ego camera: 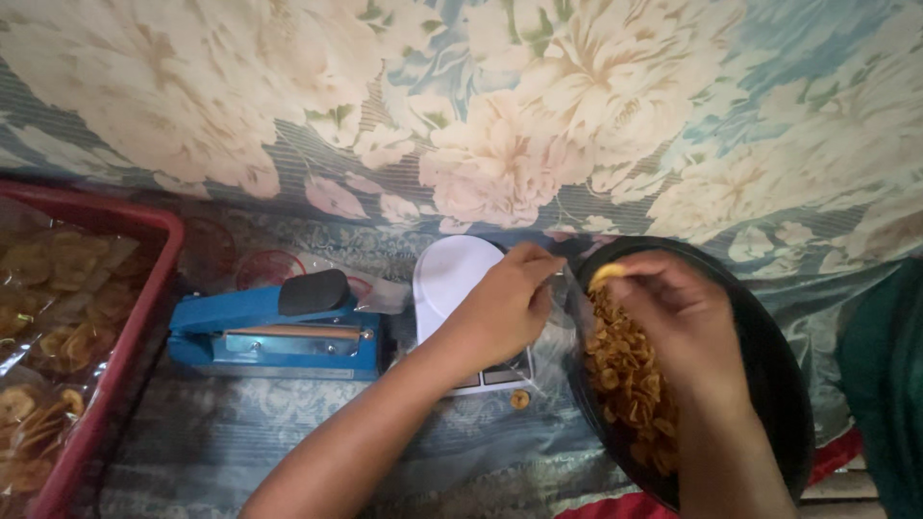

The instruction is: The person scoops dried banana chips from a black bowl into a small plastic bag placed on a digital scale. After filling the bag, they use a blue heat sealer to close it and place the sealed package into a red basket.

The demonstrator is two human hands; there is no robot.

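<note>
Resting on the floral cloth (288, 452), the black pan (769, 365) of chips (625, 375) sits under the right hand (678, 322), fingers pinched on one chip (606, 276), while the left hand (500, 308) pinches the clear bag (562, 308), mouth opening rightward, over the white scale (452, 279).

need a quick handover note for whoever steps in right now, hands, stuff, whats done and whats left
Left hand: pinching open a clear plastic bag over the white digital kitchen scale.
Right hand: holding a yellow chip at the bag mouth, above the round black pan of fried chips.
Blue impulse heat sealer sits left of the scale; red crate far left holds filled bags.
Done: several bags packed.
Left: filling this bag; it looks unsealed.
</note>
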